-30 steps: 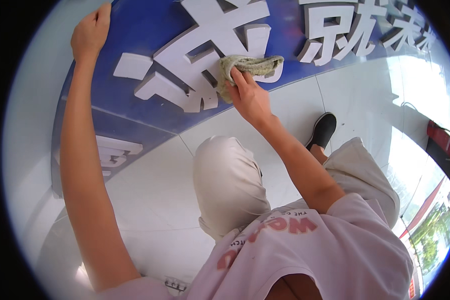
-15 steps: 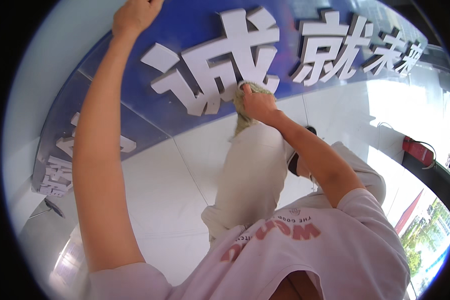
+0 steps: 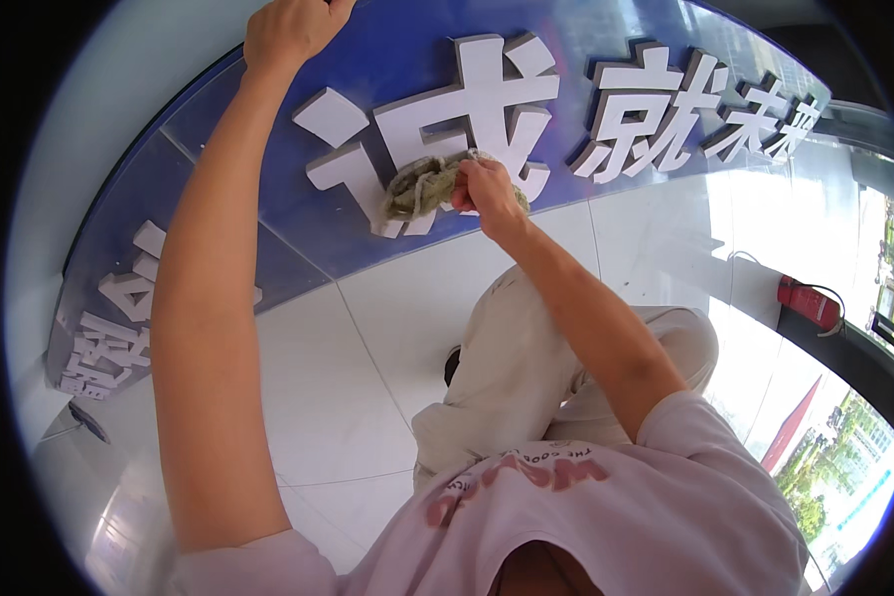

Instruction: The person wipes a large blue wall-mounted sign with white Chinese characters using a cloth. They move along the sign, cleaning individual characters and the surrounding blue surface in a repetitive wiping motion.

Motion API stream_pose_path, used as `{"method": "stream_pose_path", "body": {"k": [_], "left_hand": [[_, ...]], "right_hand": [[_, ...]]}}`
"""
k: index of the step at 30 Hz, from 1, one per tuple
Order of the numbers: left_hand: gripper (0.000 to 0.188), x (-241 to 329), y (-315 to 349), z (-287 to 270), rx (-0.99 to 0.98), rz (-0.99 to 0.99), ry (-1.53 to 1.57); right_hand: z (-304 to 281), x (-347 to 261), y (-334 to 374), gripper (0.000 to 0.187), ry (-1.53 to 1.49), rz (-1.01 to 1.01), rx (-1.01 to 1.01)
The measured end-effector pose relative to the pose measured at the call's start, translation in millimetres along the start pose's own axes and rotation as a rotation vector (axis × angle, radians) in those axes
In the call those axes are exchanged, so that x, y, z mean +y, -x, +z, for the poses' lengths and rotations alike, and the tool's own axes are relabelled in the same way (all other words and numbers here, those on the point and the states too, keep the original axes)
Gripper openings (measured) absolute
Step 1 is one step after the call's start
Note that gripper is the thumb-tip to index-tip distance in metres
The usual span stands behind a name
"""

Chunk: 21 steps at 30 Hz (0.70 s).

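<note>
My right hand (image 3: 489, 194) is closed round a crumpled olive-grey cloth (image 3: 415, 195). It presses the cloth against the lower part of a large white raised character (image 3: 477, 99), mounted on a blue sign panel (image 3: 298, 214). Up at the panel's far left edge is my left hand (image 3: 293, 35), its arm stretched out. Its fingers look curled, but the picture's top edge cuts them off, so what they grip is hidden.
More raised white characters (image 3: 651, 114) run along the panel to the right and at lower left. Pale floor tiles (image 3: 368, 397) lie below, under my bent legs. A red fire extinguisher (image 3: 811, 304) stands at right, near a glass front.
My right hand has shifted slightly left with the cloth, which now bunches to the left over the character's lower strokes. My legs have changed position; my left hand stays at the panel's edge.
</note>
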<state>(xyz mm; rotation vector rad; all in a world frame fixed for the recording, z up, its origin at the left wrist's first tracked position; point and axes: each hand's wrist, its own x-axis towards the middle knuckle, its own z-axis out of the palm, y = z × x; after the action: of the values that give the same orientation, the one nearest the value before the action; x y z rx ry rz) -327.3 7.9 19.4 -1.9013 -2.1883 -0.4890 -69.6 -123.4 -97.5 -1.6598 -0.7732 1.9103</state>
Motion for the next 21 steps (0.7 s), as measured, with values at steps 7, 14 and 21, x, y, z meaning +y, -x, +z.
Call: {"method": "stream_pose_path", "body": {"k": [7,14,21], "left_hand": [[0.054,7,-3,-10,-0.180,-0.015,-0.008],[0.053,-6,-9,-4,-0.192,-0.036,0.030],[0.042,1,-6,-2,-0.155,-0.022,0.035]], "right_hand": [[19,-9,13,0.018,-0.128,-0.114,0.032],[-19,8,8,0.092,1.315,-0.187,-0.246],[-79,36,-12,0.083,0.939,-0.447,-0.388]]}}
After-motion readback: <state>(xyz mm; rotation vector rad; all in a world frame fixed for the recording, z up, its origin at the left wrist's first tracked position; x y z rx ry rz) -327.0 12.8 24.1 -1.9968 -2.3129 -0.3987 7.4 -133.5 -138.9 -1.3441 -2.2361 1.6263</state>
